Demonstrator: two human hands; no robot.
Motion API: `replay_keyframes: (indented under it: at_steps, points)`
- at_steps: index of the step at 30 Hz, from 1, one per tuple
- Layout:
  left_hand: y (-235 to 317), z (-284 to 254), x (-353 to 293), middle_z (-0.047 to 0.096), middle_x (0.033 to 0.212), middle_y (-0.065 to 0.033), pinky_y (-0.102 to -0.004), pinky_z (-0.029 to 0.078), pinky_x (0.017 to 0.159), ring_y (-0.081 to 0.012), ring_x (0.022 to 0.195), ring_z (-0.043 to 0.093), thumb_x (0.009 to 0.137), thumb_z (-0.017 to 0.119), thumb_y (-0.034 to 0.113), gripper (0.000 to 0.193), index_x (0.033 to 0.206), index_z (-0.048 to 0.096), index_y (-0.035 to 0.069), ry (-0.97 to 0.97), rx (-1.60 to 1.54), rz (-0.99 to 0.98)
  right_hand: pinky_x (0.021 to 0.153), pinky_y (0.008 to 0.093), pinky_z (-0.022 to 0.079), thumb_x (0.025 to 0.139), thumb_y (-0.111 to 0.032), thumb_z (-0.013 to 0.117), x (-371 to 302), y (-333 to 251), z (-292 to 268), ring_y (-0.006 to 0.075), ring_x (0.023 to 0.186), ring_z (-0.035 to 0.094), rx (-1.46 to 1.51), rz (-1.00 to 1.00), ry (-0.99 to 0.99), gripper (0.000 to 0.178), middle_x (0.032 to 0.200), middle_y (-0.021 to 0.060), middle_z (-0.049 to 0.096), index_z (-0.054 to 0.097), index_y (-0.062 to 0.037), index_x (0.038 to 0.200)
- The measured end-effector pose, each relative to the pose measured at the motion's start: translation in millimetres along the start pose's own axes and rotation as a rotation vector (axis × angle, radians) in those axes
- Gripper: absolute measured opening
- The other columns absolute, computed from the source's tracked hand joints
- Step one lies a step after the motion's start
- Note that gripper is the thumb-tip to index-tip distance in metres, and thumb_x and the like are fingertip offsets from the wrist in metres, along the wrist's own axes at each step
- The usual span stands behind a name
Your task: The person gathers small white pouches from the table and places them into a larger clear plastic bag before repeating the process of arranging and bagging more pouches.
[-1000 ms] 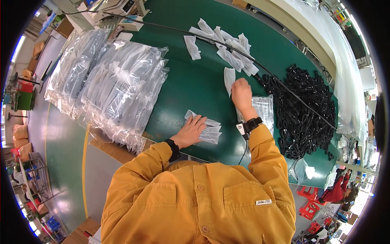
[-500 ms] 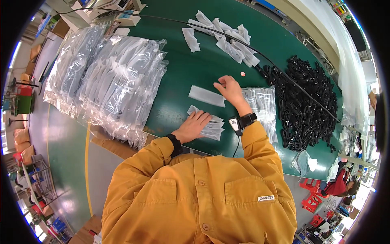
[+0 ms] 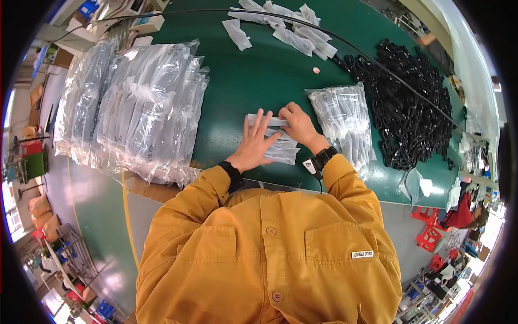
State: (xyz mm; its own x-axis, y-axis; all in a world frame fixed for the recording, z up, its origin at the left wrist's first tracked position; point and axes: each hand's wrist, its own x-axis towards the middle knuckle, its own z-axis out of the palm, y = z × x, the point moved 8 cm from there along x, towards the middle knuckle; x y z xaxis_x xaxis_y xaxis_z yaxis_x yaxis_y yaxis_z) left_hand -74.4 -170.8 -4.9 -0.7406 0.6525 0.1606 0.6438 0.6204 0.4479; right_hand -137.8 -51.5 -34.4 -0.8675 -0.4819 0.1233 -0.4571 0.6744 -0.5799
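In front of me on the green table lies a small bunch of frosted white plastic sleeves (image 3: 283, 153), overlapping one another. My left hand (image 3: 252, 144) rests over their left end, fingers stretched and spread apart. At the far side of the bunch, my right hand (image 3: 300, 127) has its fingers curled and pinched at the right end of a frosted plastic sleeve (image 3: 270, 121). The left fingers cross over part of that same sleeve. Beside my right wrist, a small white device (image 3: 310, 166) with a black cable lies near the table edge.
Large clear bags of filled sleeves (image 3: 148, 108) stand at the left. A smaller clear bag of sleeves (image 3: 342, 121) lies right of my hand, before a heap of black coiled cables (image 3: 413, 108). Loose sleeves (image 3: 294, 32) lie at the back, under a black cable (image 3: 345, 40).
The single flat sleeve that lay apart is now at the bunch, under my hands. My left hand has spread its fingers and shifted farther in; my right hand has come down onto the sleeve.
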Motion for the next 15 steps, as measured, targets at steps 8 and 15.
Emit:
replay_keyframes:
  at_steps: [8, 15]
  points:
    - [-18.9, 38.2, 1.3, 0.023, 0.145, -0.0235, -0.0572, 0.026, 0.109, -0.0448, 0.138, 0.017, 0.059, 0.087, 0.028, 0.082, 0.129, 0.049, 0.011, -0.217, -0.124, 0.092, 0.091, 0.0429, 0.045, 0.066, -0.020, 0.078, -50.2, -8.9, -0.3, 0.0359, 0.109, 0.052, 0.138, 0.054, -0.030, 0.061, 0.119, 0.0167, 0.052, 0.054, -0.0076, 0.120]
    - [-14.4, 32.3, 2.1, 0.020, 0.147, -0.0246, -0.0536, 0.027, 0.110, -0.0455, 0.137, 0.019, 0.062, 0.084, 0.022, 0.083, 0.132, 0.041, 0.007, -0.196, -0.211, 0.206, 0.107, 0.0517, 0.032, 0.059, -0.037, 0.085, -80.5, -41.8, 17.7, 0.0463, 0.132, 0.032, -0.117, 0.143, 0.018, 0.105, 0.148, 0.0250, 0.024, 0.032, -0.0104, 0.145]
